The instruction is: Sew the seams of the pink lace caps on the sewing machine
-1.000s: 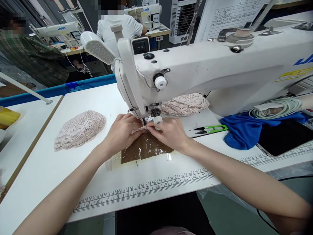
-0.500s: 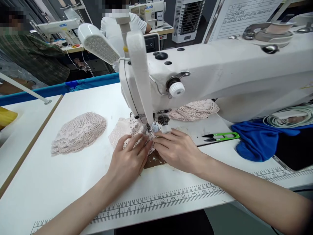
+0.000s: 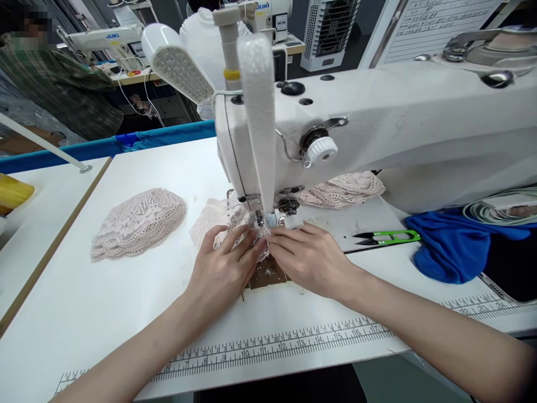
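A pale pink lace piece (image 3: 210,219) lies under the needle area of a white sewing machine (image 3: 377,117). My left hand (image 3: 224,268) presses down on the lace just left of the presser foot (image 3: 260,218), fingers bent and gripping it. From the other side, my right hand (image 3: 310,254) pinches the lace edge close to the foot, its fingers together. Both hands' fingertips almost meet in front of the needle. Fingers partly cover the lace, so the exact stitching spot is hidden.
A stack of lace pieces (image 3: 138,224) sits to the left, and more lace (image 3: 346,189) lies behind the needle. Green thread snips (image 3: 396,237) and a blue cloth (image 3: 451,252) lie right. A ruler scale (image 3: 268,350) runs along the front edge. Two people are beyond the table.
The whole view has shifted slightly, with the machine now a little further right. Both hands stay on the lace at the presser foot, with hardly any movement relative to it.
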`<state>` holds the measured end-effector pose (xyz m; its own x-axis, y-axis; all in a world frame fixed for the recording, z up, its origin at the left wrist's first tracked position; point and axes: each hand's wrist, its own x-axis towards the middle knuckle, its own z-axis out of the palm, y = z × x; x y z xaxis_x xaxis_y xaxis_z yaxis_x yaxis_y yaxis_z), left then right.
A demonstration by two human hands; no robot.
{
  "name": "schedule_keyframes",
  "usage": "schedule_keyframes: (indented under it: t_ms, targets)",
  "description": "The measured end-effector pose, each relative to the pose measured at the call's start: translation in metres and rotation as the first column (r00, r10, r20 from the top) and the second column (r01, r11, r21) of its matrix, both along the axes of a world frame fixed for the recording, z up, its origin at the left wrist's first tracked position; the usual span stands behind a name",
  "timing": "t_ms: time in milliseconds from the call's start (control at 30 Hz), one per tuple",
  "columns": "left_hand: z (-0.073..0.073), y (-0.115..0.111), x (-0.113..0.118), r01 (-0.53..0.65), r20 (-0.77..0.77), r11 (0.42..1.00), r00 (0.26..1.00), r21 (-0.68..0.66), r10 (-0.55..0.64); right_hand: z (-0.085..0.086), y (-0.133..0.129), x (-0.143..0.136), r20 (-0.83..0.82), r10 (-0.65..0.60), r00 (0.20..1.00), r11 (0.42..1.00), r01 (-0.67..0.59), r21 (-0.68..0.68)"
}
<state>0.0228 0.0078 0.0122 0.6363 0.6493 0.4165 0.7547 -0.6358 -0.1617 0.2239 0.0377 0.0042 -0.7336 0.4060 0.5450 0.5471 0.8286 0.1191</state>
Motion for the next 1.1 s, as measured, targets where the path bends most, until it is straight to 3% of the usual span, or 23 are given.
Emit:
schedule_keyframes:
  t_ms: [767,1100]
  targets:
    - [-0.008,0.020,-0.008,-0.011,0.022,0.999,1.000,0.047,0.010,-0.002,0.011,-0.005,0.039,-0.067,0.997,0.996,0.064,0.063]
    - [-0.004,-0.003,-0.004,0.043,0.053,0.999,0.998,0.027,-0.044,-0.005,0.007,0.000,-0.048,-0.013,0.999,1.000,0.013,0.004]
